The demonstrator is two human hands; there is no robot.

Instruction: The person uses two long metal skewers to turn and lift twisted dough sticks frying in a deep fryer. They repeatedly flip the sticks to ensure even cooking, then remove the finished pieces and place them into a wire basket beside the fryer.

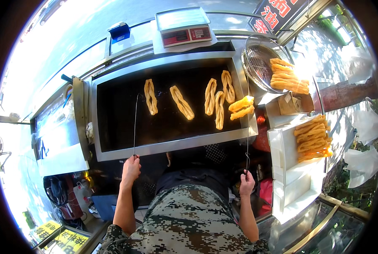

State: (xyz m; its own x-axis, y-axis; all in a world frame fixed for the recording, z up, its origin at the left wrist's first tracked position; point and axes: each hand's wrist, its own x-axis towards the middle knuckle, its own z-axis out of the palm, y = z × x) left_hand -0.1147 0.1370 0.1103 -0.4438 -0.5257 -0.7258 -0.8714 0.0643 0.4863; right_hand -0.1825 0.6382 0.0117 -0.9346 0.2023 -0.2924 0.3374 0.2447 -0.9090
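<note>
My left hand [131,168] grips a thin metal rod [135,127], whose tip is over the dark oil at the left of the fryer. In my right hand [247,183] is another long wire rod [248,139] with a twisted lower part. It runs up past the fryer's right rim, crossing a pair of golden fried dough sticks [241,108] there; whether it pierces them I cannot tell. Several pale-gold dough sticks [150,97] float in the rectangular steel fryer [176,144], one alone [181,103] near the middle and a group [210,96] to the right.
A wire-mesh basket [255,60] at the upper right has fried dough sticks [287,76] beside it. More dough sticks [312,138] fill a white tray [277,149] on the right. A weighing scale [184,31] stands beyond the fryer. Left is a work surface [62,158].
</note>
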